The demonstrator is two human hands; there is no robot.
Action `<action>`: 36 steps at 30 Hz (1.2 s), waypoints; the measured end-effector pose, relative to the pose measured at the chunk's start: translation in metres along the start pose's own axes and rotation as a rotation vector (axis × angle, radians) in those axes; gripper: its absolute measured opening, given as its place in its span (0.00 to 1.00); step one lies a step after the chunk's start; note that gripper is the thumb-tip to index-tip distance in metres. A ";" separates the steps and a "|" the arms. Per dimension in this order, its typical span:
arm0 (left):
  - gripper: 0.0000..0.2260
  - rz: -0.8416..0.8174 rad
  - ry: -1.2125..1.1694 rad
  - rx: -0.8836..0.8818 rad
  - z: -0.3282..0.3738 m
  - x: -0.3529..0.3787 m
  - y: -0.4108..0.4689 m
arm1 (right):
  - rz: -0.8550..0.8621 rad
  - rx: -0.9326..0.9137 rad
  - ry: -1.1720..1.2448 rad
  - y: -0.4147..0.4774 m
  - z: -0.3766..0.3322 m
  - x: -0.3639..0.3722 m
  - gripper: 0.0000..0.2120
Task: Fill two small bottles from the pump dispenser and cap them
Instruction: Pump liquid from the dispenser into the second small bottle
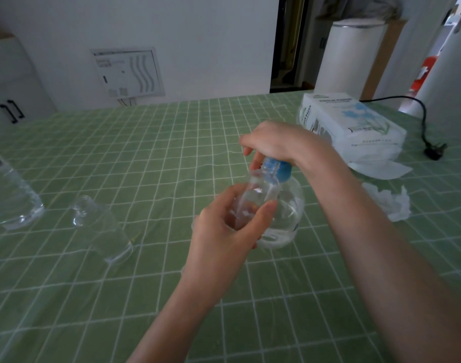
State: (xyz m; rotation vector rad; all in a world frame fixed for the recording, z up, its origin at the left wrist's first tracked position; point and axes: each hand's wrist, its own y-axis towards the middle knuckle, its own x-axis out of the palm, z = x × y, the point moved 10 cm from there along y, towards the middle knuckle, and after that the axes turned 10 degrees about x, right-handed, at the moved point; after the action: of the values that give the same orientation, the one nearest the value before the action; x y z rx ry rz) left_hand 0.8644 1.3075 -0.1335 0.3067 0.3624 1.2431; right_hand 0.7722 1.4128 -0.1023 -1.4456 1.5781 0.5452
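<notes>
My left hand (224,231) grips a small clear bottle (260,192) and holds its open neck up under the blue pump head. My right hand (276,142) lies on top of the blue pump (283,171) of a round clear dispenser (289,218), which stands on the green checked tablecloth just behind the small bottle. A little clear liquid shows in the dispenser's bottom. A second small clear bottle (103,226) stands on the table to the left, uncapped and apart from both hands. I see no caps.
A large clear water bottle (12,200) stands at the left edge. A tissue pack (352,124) and crumpled tissue (389,203) lie to the right, with a black cable and plug (433,150) beyond. The table (145,158) reaches a white wall.
</notes>
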 end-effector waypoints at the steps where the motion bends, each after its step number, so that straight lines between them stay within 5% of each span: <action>1: 0.12 0.003 0.001 -0.002 -0.001 -0.001 0.000 | 0.003 -0.003 0.000 0.000 0.000 0.000 0.19; 36: 0.11 0.006 -0.020 0.021 0.002 0.000 0.001 | 0.059 -0.041 0.035 -0.002 -0.006 -0.012 0.17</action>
State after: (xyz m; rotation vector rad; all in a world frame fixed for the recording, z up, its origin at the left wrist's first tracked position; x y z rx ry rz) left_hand 0.8641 1.3081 -0.1312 0.3385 0.3581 1.2422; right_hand 0.7709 1.4144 -0.0889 -1.4502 1.6499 0.5921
